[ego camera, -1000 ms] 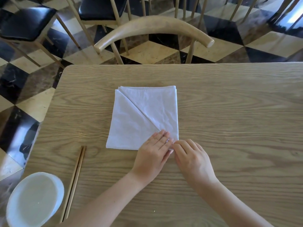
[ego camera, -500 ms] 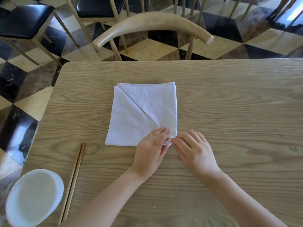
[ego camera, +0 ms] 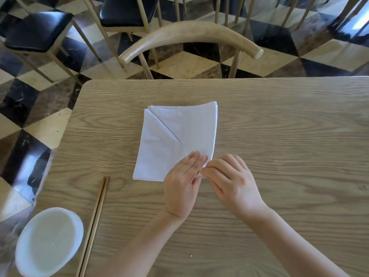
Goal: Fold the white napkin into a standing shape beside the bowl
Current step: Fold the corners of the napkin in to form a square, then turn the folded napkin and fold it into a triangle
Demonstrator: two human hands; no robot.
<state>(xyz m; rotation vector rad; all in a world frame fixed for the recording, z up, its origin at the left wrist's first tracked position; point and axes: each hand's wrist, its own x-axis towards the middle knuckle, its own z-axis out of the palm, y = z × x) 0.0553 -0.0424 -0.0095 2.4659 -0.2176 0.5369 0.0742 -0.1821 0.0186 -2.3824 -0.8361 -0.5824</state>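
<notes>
The white napkin (ego camera: 175, 136) lies flat as a folded square in the middle of the wooden table (ego camera: 279, 126), with a diagonal fold line running from its far left corner toward its near right corner. My left hand (ego camera: 184, 182) rests flat on the napkin's near right part, fingers together. My right hand (ego camera: 229, 180) pinches the near right corner, which looks slightly lifted. A white bowl (ego camera: 49, 241) sits at the table's near left corner, well apart from the napkin.
A pair of wooden chopsticks (ego camera: 94, 222) lies just right of the bowl, pointing away from me. A chair with a curved wooden backrest (ego camera: 189, 35) stands at the table's far edge. More chairs with black seats (ego camera: 38, 30) stand on the checkered floor.
The right hand's fingers have closed on the napkin's near right corner and raised it a little. The left hand stays pressed on the cloth. The view has shifted slightly.
</notes>
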